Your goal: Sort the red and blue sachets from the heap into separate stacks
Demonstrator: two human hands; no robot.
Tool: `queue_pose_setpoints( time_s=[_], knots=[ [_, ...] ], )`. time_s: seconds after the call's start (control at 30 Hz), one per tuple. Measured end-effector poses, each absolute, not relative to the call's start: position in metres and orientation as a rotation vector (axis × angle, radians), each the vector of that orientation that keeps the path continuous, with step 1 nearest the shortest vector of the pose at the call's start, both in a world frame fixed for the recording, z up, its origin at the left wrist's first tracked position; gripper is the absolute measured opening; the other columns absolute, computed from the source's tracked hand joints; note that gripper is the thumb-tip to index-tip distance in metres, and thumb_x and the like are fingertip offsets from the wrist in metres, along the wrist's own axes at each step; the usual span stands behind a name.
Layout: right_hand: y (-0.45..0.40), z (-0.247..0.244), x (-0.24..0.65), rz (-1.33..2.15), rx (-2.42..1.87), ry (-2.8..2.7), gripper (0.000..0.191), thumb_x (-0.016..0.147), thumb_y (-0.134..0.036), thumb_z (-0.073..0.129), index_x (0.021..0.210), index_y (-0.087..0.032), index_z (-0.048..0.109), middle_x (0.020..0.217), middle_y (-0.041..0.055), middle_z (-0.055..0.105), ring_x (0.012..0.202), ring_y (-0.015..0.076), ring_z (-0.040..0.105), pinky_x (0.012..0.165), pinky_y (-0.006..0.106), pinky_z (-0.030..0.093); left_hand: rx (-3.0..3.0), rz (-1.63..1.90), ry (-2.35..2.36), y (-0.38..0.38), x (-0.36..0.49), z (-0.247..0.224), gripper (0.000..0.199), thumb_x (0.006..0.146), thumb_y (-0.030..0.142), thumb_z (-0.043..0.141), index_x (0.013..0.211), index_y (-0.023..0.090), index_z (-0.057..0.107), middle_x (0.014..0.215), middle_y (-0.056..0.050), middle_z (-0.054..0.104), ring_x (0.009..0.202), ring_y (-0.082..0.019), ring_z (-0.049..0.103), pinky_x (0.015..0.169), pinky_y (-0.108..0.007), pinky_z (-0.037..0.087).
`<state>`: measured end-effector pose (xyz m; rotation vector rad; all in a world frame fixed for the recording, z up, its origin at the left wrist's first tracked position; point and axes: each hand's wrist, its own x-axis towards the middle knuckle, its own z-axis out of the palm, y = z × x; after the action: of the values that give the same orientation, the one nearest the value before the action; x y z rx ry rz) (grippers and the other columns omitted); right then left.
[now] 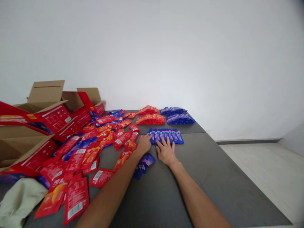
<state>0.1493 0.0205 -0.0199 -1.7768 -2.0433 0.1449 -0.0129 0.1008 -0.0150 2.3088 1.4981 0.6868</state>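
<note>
A row of overlapping blue sachets (180, 138) lies flat on the dark table in front of me. My right hand (167, 153) is open, its spread fingertips resting on the lower edge of that row. At the row's left end, my left hand (143, 145) touches the first sachet with its fingers stretched out. Just below, between my forearms, a few loose blue sachets (146, 160) are bunched together. Beside my left hand lie scattered red sachets (123, 139).
Red sachet stacks (150, 119) and blue sachet stacks (180, 119) stand in two rows at the back. Mixed sachets (78, 160) cover the table's left side. Open cardboard boxes (53, 118) line the far left, near a pale cloth (22, 198). The table's right edge (239, 171) slants toward me.
</note>
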Motion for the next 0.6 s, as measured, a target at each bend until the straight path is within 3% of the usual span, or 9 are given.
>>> queue_pose_setpoints(
  time_s=[0.13, 0.27, 0.4, 0.5, 0.6],
  knots=[
    [0.020, -0.011, 0.147, 0.137, -1.575, -2.031, 0.048, 0.090, -0.024, 0.049, 0.137, -0.026, 0.056, 0.148, 0.0091, 0.047, 0.142, 0.0343, 0.025, 0.113, 0.057, 0.019, 2.245, 0.786, 1.446, 0.095, -0.026, -0.008, 0.054, 0.079, 0.003, 0.042, 0.125, 0.017, 0.065, 0.127, -0.010, 0.066, 0.120, -0.020, 0.056, 0.108, -0.032, 0.037],
    [0.009, 0.005, 0.140, 0.337, -1.126, -2.229, 0.056, 0.070, -0.004, 0.050, 0.121, -0.022, 0.066, 0.124, 0.0062, 0.065, 0.121, 0.0238, 0.048, 0.108, 0.040, 0.032, 2.071, 0.933, 1.507, 0.077, -0.043, -0.004, 0.057, 0.071, 0.001, 0.041, 0.119, 0.014, 0.068, 0.122, -0.009, 0.069, 0.114, -0.019, 0.059, 0.104, -0.032, 0.042],
    [-0.011, 0.018, 0.131, 0.535, -0.826, -2.449, 0.069, 0.060, -0.004, 0.053, 0.124, -0.027, 0.063, 0.128, 0.0021, 0.063, 0.124, 0.0236, 0.047, 0.109, 0.039, 0.031, 1.887, 1.013, 1.496, 0.058, -0.053, -0.005, 0.056, 0.066, 0.002, 0.043, 0.114, 0.013, 0.070, 0.113, -0.010, 0.072, 0.105, -0.022, 0.064, 0.096, -0.033, 0.048],
    [-0.019, 0.019, 0.126, 0.567, -0.848, -2.500, 0.068, 0.064, -0.009, 0.061, 0.129, -0.030, 0.060, 0.136, 0.0030, 0.059, 0.131, 0.0277, 0.041, 0.110, 0.044, 0.028, 1.797, 1.081, 1.438, 0.049, -0.055, -0.004, 0.055, 0.065, 0.002, 0.043, 0.110, 0.014, 0.072, 0.109, -0.010, 0.073, 0.103, -0.023, 0.065, 0.093, -0.035, 0.050],
    [-0.017, 0.013, 0.124, 0.574, -0.935, -2.439, 0.042, 0.081, -0.019, 0.061, 0.122, -0.028, 0.065, 0.124, 0.0051, 0.066, 0.122, 0.0259, 0.050, 0.104, 0.041, 0.035, 1.722, 1.169, 1.364, 0.044, -0.053, 0.005, 0.046, 0.067, 0.005, 0.045, 0.102, 0.015, 0.074, 0.102, -0.009, 0.074, 0.098, -0.023, 0.067, 0.091, -0.036, 0.051]
  ],
)
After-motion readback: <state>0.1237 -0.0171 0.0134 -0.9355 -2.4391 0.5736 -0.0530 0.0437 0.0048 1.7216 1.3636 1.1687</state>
